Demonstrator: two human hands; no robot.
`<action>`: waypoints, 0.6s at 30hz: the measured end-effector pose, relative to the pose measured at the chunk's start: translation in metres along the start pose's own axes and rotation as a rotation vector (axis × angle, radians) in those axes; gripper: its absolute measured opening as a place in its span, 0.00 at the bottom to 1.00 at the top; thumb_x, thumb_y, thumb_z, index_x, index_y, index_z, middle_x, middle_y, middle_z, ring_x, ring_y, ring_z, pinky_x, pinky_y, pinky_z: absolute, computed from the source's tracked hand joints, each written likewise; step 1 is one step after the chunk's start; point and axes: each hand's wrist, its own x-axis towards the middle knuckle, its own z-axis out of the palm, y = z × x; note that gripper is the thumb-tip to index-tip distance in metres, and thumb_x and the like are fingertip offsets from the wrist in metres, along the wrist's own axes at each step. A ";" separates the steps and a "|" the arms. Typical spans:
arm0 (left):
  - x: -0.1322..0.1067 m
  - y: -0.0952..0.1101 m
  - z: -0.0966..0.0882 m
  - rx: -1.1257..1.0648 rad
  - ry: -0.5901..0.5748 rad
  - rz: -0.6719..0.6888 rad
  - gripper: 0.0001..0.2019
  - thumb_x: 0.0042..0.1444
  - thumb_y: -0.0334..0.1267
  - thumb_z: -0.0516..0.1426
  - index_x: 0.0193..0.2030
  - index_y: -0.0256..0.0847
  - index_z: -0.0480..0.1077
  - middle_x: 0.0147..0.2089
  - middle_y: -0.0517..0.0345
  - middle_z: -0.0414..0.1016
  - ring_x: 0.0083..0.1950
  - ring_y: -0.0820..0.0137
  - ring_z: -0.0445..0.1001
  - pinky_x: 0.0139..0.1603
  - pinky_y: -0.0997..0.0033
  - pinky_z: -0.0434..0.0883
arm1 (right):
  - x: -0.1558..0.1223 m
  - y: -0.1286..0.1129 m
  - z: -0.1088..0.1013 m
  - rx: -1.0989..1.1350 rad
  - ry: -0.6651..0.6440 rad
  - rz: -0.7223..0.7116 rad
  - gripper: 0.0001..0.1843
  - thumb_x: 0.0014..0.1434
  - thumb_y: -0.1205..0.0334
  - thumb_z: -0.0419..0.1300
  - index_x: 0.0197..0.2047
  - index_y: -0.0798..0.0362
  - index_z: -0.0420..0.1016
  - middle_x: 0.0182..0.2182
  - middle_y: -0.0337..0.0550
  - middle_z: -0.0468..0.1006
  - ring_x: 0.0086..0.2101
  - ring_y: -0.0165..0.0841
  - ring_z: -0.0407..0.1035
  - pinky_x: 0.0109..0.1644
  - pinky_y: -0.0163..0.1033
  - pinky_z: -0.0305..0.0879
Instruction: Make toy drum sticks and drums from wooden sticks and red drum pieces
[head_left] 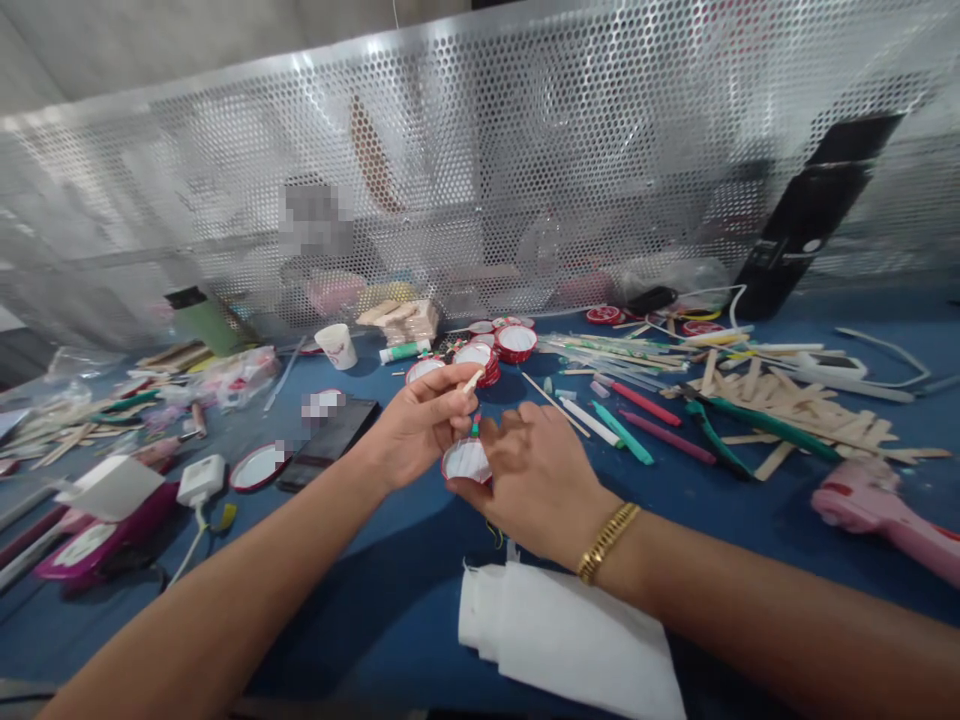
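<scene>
Between its thumb and forefinger, my left hand (pixel 424 425) pinches a short piece of pale wooden stick (pixel 472 381). My right hand (pixel 536 485) is closed on the edge of a small round red-rimmed mirror (pixel 465 461), thumb at the lower rim; its other fingertips are partly hidden. A bit of green and red shows at the mirror's upper edge. The two hands are close together above the blue tabletop (pixel 360 590). Just beyond them stand stacks of similar red-rimmed mirrors (pixel 517 340). Below my right wrist lies a folded white cloth or paper (pixel 570 635).
Right: markers (pixel 622 432), green-handled pliers (pixel 720 435), wooden sticks (pixel 810 400), a pink glue gun (pixel 877 505). Left: a dark phone-like slab (pixel 326 447), a white charger (pixel 201 480), a paper cup (pixel 337 346). A perforated metal screen (pixel 465 170) closes off the back.
</scene>
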 end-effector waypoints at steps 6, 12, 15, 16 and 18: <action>0.000 -0.001 -0.004 0.014 -0.012 0.011 0.18 0.40 0.29 0.72 0.41 0.34 0.78 0.32 0.62 0.68 0.30 0.81 0.66 0.29 0.84 0.68 | 0.010 -0.010 0.022 -0.026 -0.020 -0.001 0.30 0.56 0.36 0.57 0.45 0.56 0.76 0.38 0.55 0.77 0.42 0.50 0.68 0.49 0.55 0.60; -0.002 0.000 -0.006 0.015 -0.032 0.015 0.19 0.40 0.30 0.72 0.42 0.35 0.79 0.31 0.62 0.69 0.31 0.81 0.67 0.29 0.84 0.67 | -0.008 0.016 0.005 0.067 0.100 0.004 0.18 0.57 0.52 0.57 0.45 0.56 0.73 0.37 0.51 0.77 0.41 0.46 0.70 0.47 0.53 0.63; -0.003 -0.002 -0.006 0.001 -0.036 0.010 0.19 0.39 0.30 0.72 0.41 0.35 0.79 0.31 0.62 0.69 0.31 0.81 0.67 0.29 0.84 0.66 | -0.027 0.036 -0.001 0.125 0.276 0.048 0.30 0.54 0.56 0.59 0.58 0.60 0.65 0.48 0.57 0.75 0.49 0.50 0.69 0.52 0.57 0.65; -0.003 -0.002 -0.006 0.003 -0.034 0.002 0.20 0.39 0.31 0.73 0.41 0.35 0.79 0.31 0.61 0.69 0.31 0.81 0.67 0.29 0.84 0.66 | -0.034 0.041 -0.001 0.169 0.344 0.030 0.31 0.56 0.57 0.59 0.60 0.61 0.63 0.52 0.58 0.73 0.52 0.49 0.67 0.55 0.56 0.65; -0.004 -0.005 -0.006 0.008 -0.028 -0.024 0.20 0.38 0.31 0.73 0.42 0.35 0.79 0.32 0.61 0.70 0.31 0.81 0.68 0.29 0.84 0.66 | -0.047 0.046 0.000 0.238 0.427 -0.028 0.31 0.59 0.58 0.58 0.63 0.60 0.59 0.56 0.58 0.70 0.56 0.46 0.65 0.59 0.54 0.65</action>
